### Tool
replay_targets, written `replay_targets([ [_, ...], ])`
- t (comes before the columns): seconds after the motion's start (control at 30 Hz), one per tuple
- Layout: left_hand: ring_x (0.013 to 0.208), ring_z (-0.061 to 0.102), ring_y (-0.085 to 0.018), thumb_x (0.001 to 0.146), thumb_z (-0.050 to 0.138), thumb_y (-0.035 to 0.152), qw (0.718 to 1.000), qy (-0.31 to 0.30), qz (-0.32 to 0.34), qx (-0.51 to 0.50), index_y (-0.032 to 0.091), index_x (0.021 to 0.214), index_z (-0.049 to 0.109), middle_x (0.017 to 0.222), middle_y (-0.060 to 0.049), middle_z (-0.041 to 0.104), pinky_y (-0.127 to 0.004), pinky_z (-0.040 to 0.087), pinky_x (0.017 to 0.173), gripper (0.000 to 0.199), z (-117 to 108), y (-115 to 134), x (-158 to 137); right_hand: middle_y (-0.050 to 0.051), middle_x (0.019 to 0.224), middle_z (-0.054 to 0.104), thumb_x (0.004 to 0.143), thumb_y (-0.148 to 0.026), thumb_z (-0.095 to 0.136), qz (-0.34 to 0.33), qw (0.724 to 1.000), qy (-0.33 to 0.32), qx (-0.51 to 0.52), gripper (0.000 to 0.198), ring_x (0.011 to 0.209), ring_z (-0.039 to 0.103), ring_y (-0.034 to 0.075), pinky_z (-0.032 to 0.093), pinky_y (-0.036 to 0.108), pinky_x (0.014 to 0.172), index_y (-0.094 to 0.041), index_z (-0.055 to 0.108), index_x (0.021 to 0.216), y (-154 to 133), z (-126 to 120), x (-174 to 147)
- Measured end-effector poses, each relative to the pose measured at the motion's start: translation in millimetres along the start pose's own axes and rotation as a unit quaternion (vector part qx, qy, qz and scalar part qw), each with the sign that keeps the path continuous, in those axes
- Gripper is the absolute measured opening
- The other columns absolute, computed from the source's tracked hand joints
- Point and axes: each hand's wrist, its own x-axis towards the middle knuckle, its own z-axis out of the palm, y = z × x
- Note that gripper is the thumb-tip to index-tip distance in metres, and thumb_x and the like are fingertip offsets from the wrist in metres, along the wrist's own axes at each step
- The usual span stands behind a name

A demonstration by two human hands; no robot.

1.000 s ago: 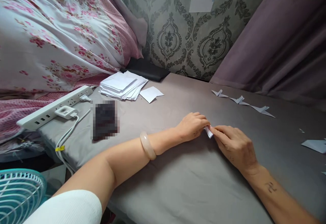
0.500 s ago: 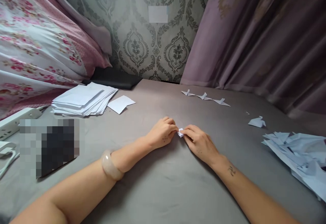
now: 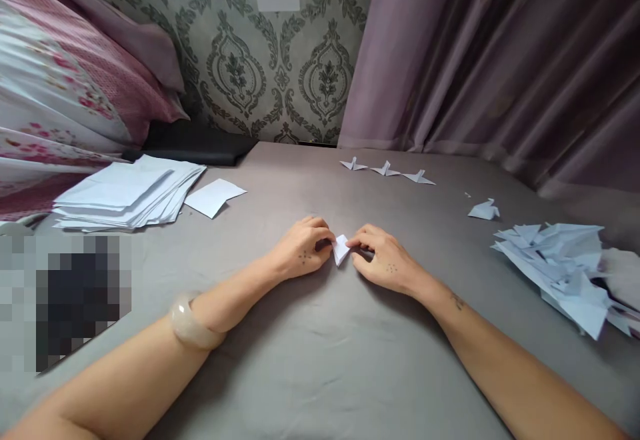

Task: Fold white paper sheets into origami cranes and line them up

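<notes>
Centrally, two hands [image 3: 384,260], one folded paper [image 3: 341,249] (one bangle [image 3: 193,325])

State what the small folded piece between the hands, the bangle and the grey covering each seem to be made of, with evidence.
Folded piece: matt white paper, judging by its flat facets and crisp edges.
Bangle: glossy and pale, perhaps stone or glass, possibly plastic; bright highlights show its polish.
Grey covering: probably fabric, smooth with a faint sheen; shallow wrinkles suggest cloth.

Single head-worn cam, looks fwd & down over grey cloth [image 3: 300,373]. Cloth's nr; patterned wall [image 3: 281,80] farther bk.
</notes>
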Motion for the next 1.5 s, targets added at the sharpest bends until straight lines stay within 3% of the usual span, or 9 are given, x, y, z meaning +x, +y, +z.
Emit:
replay_targets([
  [0.2,0.086,0.055,-0.019,0.078,0.053,0.017,1.0,0.003,-0.013,-0.006,0.019,0.093,0.07,0.092,-0.006,0.063,-0.031,0.044,0.081,0.023,-1,2,1,0.002,0.088,0.061,0.08,-0.027,0.057,0.007,1.0,0.007,0.022,0.012,0.081,0.055,0.015,0.043,0.028,0.074,-0.023,0.068,0.085,0,0,2],
  [0.4,0.085,0.054,-0.019,0.084,0.052,0.022,0.998,0.009,-0.044,-0.037,0.018,0.084,0.07,0.088,-0.007,0.063,-0.03,0.043,0.077,0.019,2,-1,5,0.003,0.086,0.062,0.087,-0.029,0.049,0.02,0.999,0.012,0.048,0.021,0.078,0.055,0.013,0.041,0.027,0.071,-0.022,0.067,0.079,1,1,4],
  [0.73,0.077,0.053,-0.017,0.08,0.057,0.029,0.985,0.009,-0.151,-0.082,0.016,0.077,0.068,0.086,-0.006,0.058,-0.03,0.043,0.071,0.017,7,-2,14,0.003,0.091,0.061,0.08,-0.026,0.056,0.103,0.99,0.046,0.086,0.016,0.068,0.054,0.011,0.042,0.027,0.069,-0.019,0.067,0.071,-2,5,12],
  [1.23,0.084,0.052,-0.019,0.079,0.058,0.029,0.983,0.008,-0.17,-0.074,0.016,0.074,0.066,0.089,-0.007,0.057,-0.033,0.043,0.077,0.016,10,-2,16,0.003,0.09,0.062,0.072,-0.028,0.059,0.167,0.98,0.063,0.086,0.015,0.08,0.058,0.015,0.043,0.028,0.077,-0.019,0.064,0.062,-1,12,19],
  [1.5,0.085,0.051,-0.02,0.078,0.06,0.031,0.983,0.014,-0.17,-0.072,0.017,0.078,0.069,0.088,-0.007,0.056,-0.033,0.042,0.078,0.017,10,-4,16,0.004,0.086,0.062,0.068,-0.031,0.062,0.212,0.973,0.04,0.078,0.013,0.07,0.056,0.014,0.043,0.026,0.067,-0.018,0.066,0.07,-3,6,22],
])
